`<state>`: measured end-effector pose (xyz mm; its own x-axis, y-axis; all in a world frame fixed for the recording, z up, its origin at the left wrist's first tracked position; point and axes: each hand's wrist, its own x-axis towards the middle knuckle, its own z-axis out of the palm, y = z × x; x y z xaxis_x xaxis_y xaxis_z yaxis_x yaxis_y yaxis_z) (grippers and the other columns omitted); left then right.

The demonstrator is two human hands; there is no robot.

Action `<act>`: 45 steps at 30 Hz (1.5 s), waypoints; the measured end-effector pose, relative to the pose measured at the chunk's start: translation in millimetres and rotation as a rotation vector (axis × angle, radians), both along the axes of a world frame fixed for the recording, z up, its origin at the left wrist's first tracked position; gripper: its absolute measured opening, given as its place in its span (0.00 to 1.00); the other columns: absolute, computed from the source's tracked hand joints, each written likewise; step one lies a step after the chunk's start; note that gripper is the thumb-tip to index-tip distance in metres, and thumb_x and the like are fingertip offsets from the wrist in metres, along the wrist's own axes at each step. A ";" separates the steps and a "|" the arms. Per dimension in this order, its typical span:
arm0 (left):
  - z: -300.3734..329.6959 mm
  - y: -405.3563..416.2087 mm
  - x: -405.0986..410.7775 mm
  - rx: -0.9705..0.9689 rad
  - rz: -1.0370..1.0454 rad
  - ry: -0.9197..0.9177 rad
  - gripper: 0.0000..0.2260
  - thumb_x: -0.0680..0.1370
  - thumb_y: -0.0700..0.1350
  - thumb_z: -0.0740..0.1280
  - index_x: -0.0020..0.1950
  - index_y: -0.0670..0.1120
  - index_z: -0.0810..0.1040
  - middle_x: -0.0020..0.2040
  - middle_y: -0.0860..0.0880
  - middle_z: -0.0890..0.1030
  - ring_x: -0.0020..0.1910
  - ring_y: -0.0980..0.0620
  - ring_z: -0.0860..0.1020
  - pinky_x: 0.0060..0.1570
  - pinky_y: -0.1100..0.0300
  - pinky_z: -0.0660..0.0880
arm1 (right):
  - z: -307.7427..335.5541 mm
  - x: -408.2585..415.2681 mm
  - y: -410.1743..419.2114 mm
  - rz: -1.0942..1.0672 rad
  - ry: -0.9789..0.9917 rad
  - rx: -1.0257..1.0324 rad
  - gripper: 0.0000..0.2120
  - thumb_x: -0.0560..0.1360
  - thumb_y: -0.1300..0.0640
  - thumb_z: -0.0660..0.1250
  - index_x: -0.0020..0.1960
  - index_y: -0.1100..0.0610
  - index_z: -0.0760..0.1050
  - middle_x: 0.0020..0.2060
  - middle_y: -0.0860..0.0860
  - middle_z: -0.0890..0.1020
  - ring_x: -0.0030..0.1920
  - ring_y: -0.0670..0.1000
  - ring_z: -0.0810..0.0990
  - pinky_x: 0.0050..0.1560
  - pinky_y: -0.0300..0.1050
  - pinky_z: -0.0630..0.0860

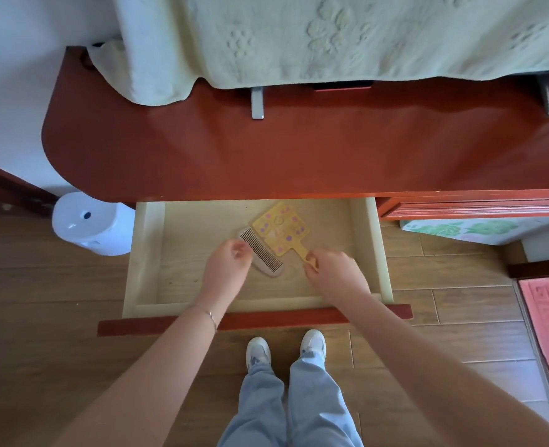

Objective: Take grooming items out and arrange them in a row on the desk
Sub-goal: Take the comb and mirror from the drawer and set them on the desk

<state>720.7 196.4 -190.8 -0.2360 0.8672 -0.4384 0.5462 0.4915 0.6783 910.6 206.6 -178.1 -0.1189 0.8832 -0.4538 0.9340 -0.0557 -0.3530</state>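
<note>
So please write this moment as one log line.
drawer: open | left hand: at comb | right hand: pinching yellow mirror handle | desk: no items

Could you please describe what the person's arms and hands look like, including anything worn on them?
Both forearms are bare, with no sleeves in view. The left hand has a thin silvery bracelet around its wrist. The right hand and its wrist show no jewellery, watch or glove. No markings are visible on either arm.

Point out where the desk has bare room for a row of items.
The red desk top is bare between the draped green towel and its front edge above the open drawer. Crowded only at the back, by the metal bracket and towel.
</note>
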 end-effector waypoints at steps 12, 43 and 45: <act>-51.0 24.5 5.2 -0.227 0.144 0.198 0.20 0.71 0.56 0.70 0.50 0.42 0.71 0.41 0.46 0.77 0.43 0.43 0.77 0.38 0.56 0.70 | -44.8 -15.0 30.3 -0.035 -0.142 -0.114 0.17 0.76 0.60 0.61 0.65 0.57 0.68 0.59 0.56 0.73 0.56 0.59 0.75 0.40 0.46 0.70; -32.2 32.3 8.6 -0.267 0.248 -0.158 0.07 0.74 0.45 0.67 0.36 0.46 0.77 0.31 0.47 0.80 0.34 0.49 0.77 0.38 0.59 0.72 | -33.2 -8.6 29.5 -0.054 -0.108 -0.099 0.16 0.73 0.60 0.63 0.60 0.60 0.69 0.50 0.56 0.77 0.48 0.58 0.78 0.36 0.44 0.68; -23.8 30.7 5.2 -0.245 0.229 -0.182 0.07 0.75 0.45 0.67 0.36 0.47 0.76 0.30 0.48 0.79 0.31 0.52 0.75 0.35 0.60 0.71 | -25.8 -7.2 27.1 -0.042 -0.104 -0.092 0.16 0.73 0.60 0.63 0.60 0.60 0.69 0.50 0.56 0.77 0.48 0.59 0.77 0.36 0.44 0.67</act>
